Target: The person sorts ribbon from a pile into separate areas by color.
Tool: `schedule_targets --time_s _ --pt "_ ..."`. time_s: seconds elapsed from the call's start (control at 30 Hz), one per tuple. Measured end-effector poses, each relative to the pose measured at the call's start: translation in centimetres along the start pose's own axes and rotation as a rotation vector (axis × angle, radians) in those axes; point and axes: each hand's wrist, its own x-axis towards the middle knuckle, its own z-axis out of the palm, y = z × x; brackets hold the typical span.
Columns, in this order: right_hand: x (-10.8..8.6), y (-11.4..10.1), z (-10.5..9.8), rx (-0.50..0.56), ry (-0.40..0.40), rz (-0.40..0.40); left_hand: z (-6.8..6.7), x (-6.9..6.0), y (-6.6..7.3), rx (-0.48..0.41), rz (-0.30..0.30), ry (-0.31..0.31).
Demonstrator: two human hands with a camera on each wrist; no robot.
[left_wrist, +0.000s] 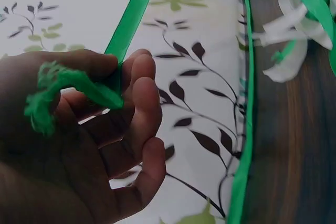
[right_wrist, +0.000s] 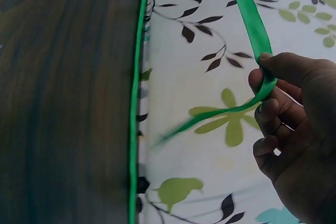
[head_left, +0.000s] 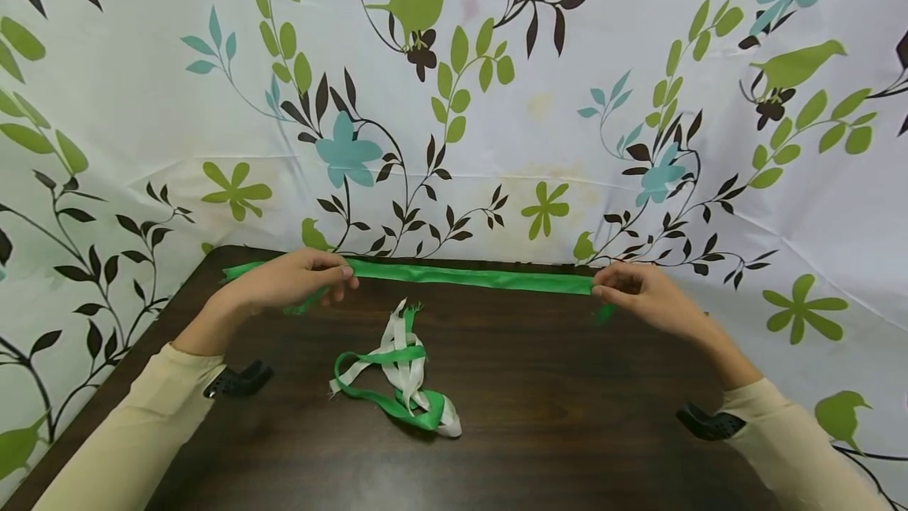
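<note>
A green ribbon [head_left: 468, 276] is stretched nearly straight between the two hands above the table's far edge. My left hand [head_left: 294, 281] pinches it between thumb and fingers; in the left wrist view a frayed green end [left_wrist: 42, 98] sticks out past the thumb of that hand [left_wrist: 89, 129]. My right hand [head_left: 649, 294] pinches the other end. From the right hand [right_wrist: 294, 108] in the right wrist view, a loose tail [right_wrist: 210, 114] hangs, its tip blurred. A second green strip [left_wrist: 247, 119] lies along the table's edge, also in the right wrist view [right_wrist: 135, 103].
On the dark brown table [head_left: 553, 416], nearer than the stretched ribbon, lies a loose tangle of white ribbons [head_left: 404, 373] and green ribbons [head_left: 383, 400]. Behind the table hangs a white cloth [head_left: 539, 101] printed with leaves, birds and flowers.
</note>
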Motion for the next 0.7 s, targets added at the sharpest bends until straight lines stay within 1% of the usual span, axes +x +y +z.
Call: schedule_targets --time_s 0.2,0.3,0.37,0.5,0.6,0.7 --pt "-0.1 2.2 0.8 0.030 0.038 0.027 -0.8 0.6 -2.4 -0.073 -0.074 0.031" --pt "-0.1 3.1 1.0 0.052 0.051 0.043 -1.1 0.7 -3.4 -0.096 -0.090 0.041" --pt "0.0 3.5 1.2 0.069 0.053 0.049 -1.3 0.8 -4.0 -0.093 -0.095 0.050" --pt "0.1 4.3 1.5 0.114 0.048 0.060 -1.7 0.9 -5.4 -0.096 -0.129 0.081" --pt "0.2 5.0 1.7 0.135 0.038 0.078 -2.2 1.1 -6.7 -0.112 -0.177 0.111" --pt "0.3 6.0 2.1 0.140 0.031 0.090 -2.6 1.1 -7.8 -0.145 -0.227 0.125"
